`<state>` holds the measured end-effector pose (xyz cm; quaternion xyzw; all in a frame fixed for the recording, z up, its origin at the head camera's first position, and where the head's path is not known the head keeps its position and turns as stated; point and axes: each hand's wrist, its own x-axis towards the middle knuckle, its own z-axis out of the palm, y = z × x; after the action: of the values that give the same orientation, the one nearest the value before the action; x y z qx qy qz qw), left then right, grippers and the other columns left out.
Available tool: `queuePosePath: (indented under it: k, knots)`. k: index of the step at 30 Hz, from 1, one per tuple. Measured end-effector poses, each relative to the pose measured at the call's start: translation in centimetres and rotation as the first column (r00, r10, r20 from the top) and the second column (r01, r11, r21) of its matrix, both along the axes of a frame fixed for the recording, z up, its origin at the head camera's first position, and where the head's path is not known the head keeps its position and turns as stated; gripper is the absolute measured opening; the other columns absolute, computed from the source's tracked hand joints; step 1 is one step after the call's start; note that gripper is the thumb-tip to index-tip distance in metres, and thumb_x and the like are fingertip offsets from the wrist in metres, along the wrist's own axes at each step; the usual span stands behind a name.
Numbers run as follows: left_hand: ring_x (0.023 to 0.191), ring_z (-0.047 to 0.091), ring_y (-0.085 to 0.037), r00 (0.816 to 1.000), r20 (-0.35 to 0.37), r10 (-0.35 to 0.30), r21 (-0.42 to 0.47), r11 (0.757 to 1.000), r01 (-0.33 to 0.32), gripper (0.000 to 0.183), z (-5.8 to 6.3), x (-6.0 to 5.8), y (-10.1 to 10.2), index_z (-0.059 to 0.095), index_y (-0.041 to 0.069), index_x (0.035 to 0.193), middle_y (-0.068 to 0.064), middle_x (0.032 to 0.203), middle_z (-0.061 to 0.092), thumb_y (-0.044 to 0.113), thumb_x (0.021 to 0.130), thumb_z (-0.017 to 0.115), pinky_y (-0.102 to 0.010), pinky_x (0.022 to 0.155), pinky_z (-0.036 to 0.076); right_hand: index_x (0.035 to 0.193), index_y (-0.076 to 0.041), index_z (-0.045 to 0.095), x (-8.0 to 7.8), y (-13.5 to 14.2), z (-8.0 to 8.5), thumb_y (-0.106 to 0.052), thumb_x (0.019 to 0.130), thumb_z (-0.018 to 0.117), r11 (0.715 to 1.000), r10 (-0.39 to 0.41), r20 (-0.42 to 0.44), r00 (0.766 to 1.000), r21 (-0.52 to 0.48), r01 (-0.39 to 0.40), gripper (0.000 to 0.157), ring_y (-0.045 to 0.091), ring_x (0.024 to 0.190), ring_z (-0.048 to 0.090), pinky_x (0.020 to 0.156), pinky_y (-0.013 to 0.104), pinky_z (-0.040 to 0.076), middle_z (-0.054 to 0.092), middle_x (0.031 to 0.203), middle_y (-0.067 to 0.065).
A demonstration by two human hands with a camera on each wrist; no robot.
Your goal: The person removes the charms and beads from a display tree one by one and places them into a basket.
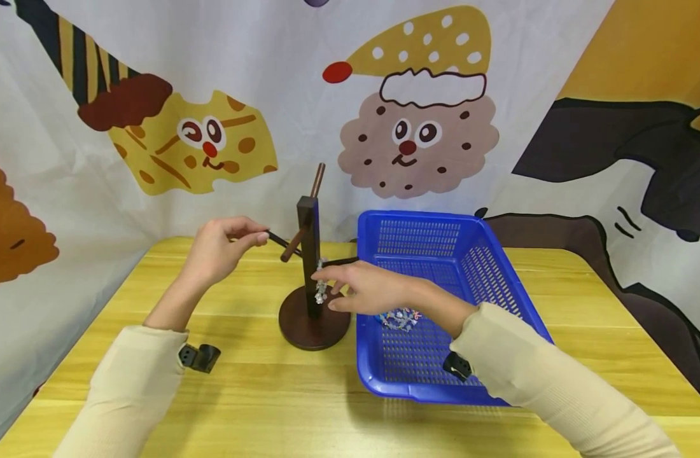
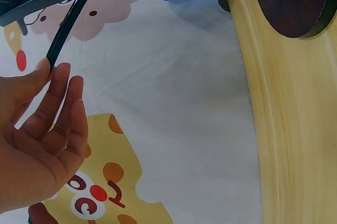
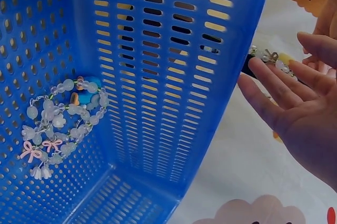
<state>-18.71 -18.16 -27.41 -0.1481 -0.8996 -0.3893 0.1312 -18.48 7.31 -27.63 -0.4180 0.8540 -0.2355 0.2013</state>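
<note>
A dark wooden stand [image 1: 310,273] with a post, several pegs and a round base stands on the table. My left hand [image 1: 218,250] pinches the tip of its left peg [image 2: 69,23] between thumb and fingertips. From the right peg [image 1: 343,261] hangs a clear beaded bracelet [image 1: 321,291], close to the post. My right hand [image 1: 375,287] is beside that bracelet, fingers extended and spread; in the right wrist view they partly cover the beads [image 3: 284,67]. Whether a fingertip touches the beads is hard to tell.
A blue plastic basket [image 1: 378,385] stands right of the stand, under my right forearm. Inside it lie beaded bracelets [image 3: 68,124] with pink bows, and a small blue item [image 3: 90,96]. A cartoon-printed cloth [image 1: 304,114] hangs behind the wooden table [image 1: 258,407].
</note>
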Motion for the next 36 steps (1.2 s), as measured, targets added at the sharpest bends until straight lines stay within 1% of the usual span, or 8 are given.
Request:
queuePosePath:
  k: [5, 11, 16, 19, 23, 26, 30, 36]
  knots:
    - [0.087, 0.063, -0.027, 1.000, 0.000, 0.001, -0.002, 1.000, -0.001, 0.020, 0.1, 0.0, 0.0, 0.071, 0.002, 0.099, -0.014, 0.091, 0.069, 0.017, 0.092, 0.060, -0.041, 0.072, 0.045, 0.135, -0.003, 0.044, 0.1, 0.1, 0.2, -0.009, 0.092, 0.056, 0.999, -0.016, -0.009, 1.000, -0.045, 0.016, 0.045, 0.019, 0.106, 0.059, 0.081, 0.024, 0.047, 0.055, 0.126, 0.011]
    - [0.087, 0.063, -0.027, 1.000, -0.003, -0.001, 0.000, 1.000, 0.001, 0.021, 0.1, -0.1, 0.0, 0.071, 0.001, 0.099, -0.014, 0.091, 0.069, 0.018, 0.092, 0.059, -0.040, 0.072, 0.045, 0.129, 0.000, 0.051, 0.0, 0.4, 0.5, -0.007, 0.092, 0.056, 0.990, -0.029, -0.054, 0.998, -0.138, 0.021, 0.039, 0.016, 0.099, 0.062, 0.080, 0.021, 0.048, 0.060, 0.120, 0.011]
    - [0.086, 0.062, -0.027, 1.000, 0.003, -0.002, 0.002, 1.000, 0.002, 0.020, 0.2, -0.1, 0.0, 0.071, 0.001, 0.098, -0.014, 0.091, 0.068, 0.017, 0.092, 0.060, -0.039, 0.071, 0.045, 0.122, 0.001, 0.056, 0.0, 0.8, 0.6, -0.005, 0.090, 0.059, 0.977, -0.052, -0.093, 0.994, -0.209, 0.032, 0.032, 0.014, 0.093, 0.063, 0.078, 0.021, 0.048, 0.065, 0.108, 0.009]
    - [0.086, 0.062, -0.026, 1.000, 0.004, -0.002, 0.002, 1.000, 0.002, 0.020, 0.2, 0.0, 0.0, 0.071, 0.001, 0.098, -0.014, 0.091, 0.068, 0.017, 0.092, 0.060, -0.039, 0.071, 0.045, 0.114, 0.001, 0.060, 0.1, 0.9, 0.9, -0.003, 0.088, 0.062, 0.963, -0.073, -0.107, 0.992, -0.267, 0.042, 0.026, 0.012, 0.086, 0.064, 0.075, 0.021, 0.049, 0.067, 0.097, 0.007]
    - [0.086, 0.062, -0.026, 1.000, -0.001, -0.004, 0.000, 1.000, 0.004, 0.020, 0.2, 0.0, 0.0, 0.071, 0.002, 0.097, -0.013, 0.091, 0.069, 0.017, 0.092, 0.060, -0.039, 0.071, 0.045, 0.103, 0.000, 0.062, 0.2, 1.2, 1.2, -0.001, 0.084, 0.065, 0.946, -0.109, -0.161, 0.981, -0.320, 0.053, 0.019, 0.009, 0.077, 0.062, 0.070, 0.020, 0.049, 0.066, 0.085, 0.004]
    - [0.085, 0.062, -0.026, 1.000, -0.003, -0.003, -0.001, 1.000, 0.003, 0.020, 0.1, 0.0, 0.1, 0.071, 0.002, 0.097, -0.013, 0.091, 0.069, 0.017, 0.092, 0.060, -0.039, 0.070, 0.045, 0.098, -0.001, 0.062, 0.2, 1.5, 1.4, 0.000, 0.083, 0.066, 0.941, -0.129, -0.204, 0.970, -0.335, 0.054, 0.016, 0.009, 0.072, 0.060, 0.067, 0.021, 0.049, 0.066, 0.080, 0.003]
    - [0.085, 0.062, -0.026, 1.000, 0.000, 0.000, -0.004, 1.000, 0.000, 0.020, 0.1, 0.0, 0.1, 0.071, 0.002, 0.097, -0.013, 0.090, 0.069, 0.017, 0.092, 0.060, -0.038, 0.069, 0.045, 0.095, -0.003, 0.061, 0.3, 2.0, 1.8, 0.001, 0.081, 0.067, 0.941, -0.140, -0.229, 0.963, -0.333, 0.058, 0.016, 0.008, 0.070, 0.058, 0.066, 0.023, 0.049, 0.064, 0.077, 0.000]
    - [0.083, 0.062, -0.026, 1.000, -0.003, 0.002, -0.010, 1.000, -0.002, 0.020, 0.0, 0.1, 0.1, 0.071, 0.002, 0.097, -0.013, 0.089, 0.068, 0.017, 0.092, 0.059, -0.038, 0.068, 0.044, 0.095, -0.003, 0.060, 0.3, 2.8, 2.3, 0.002, 0.080, 0.065, 0.941, -0.151, -0.236, 0.960, -0.332, 0.066, 0.017, 0.009, 0.068, 0.056, 0.064, 0.025, 0.048, 0.061, 0.076, -0.001]
